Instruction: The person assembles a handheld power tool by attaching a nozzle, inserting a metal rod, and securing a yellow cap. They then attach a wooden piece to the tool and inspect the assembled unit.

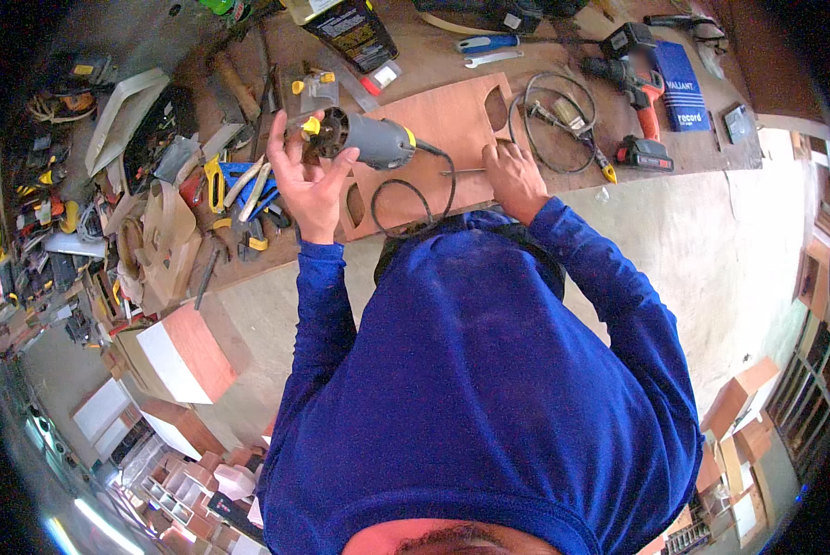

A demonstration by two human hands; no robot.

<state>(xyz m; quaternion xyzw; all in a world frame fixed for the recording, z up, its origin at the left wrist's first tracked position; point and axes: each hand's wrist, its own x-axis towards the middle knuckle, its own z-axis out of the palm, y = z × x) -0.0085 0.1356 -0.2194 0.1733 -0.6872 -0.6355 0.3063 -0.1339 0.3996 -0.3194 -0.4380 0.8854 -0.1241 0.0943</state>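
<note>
A grey and yellow corded power tool with a round body, which looks like a trim router (378, 141), lies across a thin reddish-brown wooden board (447, 111). My left hand (311, 185) is around its dark, slotted end. The thumb presses on that end from the near side and the other fingers reach up beside it. My right hand (515, 182) rests closed on the board's right part. From its fingers a thin metal rod (466, 171) sticks out to the left. The rest of the rod is hidden in the hand. The tool's black cord (452, 185) loops over the board's near edge.
Hand tools, including a blue-and-yellow one (248, 190), crowd the bench's left. A coiled cable (528, 102), a cordless drill (644, 102) and a blue packet (681, 88) lie right. A screwdriver (489, 43), a spanner (493, 59) and a black box (355, 35) lie beyond the board.
</note>
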